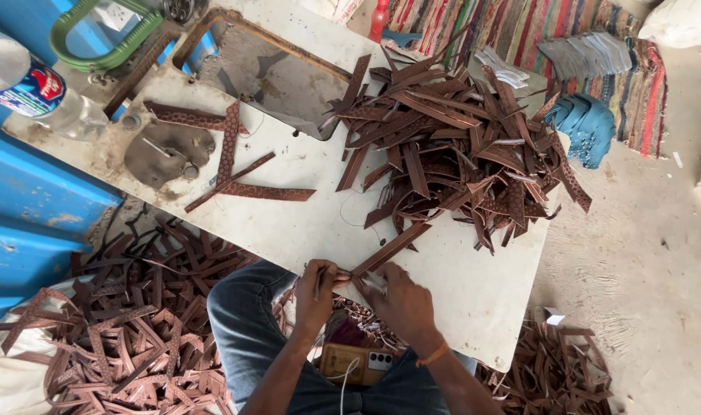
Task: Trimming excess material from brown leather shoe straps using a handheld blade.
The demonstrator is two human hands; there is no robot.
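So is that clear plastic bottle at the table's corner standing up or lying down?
Lying down: the clear plastic bottle rests on its side across the white table corner.

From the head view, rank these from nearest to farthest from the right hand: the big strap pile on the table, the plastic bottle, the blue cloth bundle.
From the right hand at the table's near edge:
1. Big strap pile, just ahead on the table.
2. Blue cloth bundle, far right, past the table's edge.
3. Plastic bottle, far left corner.
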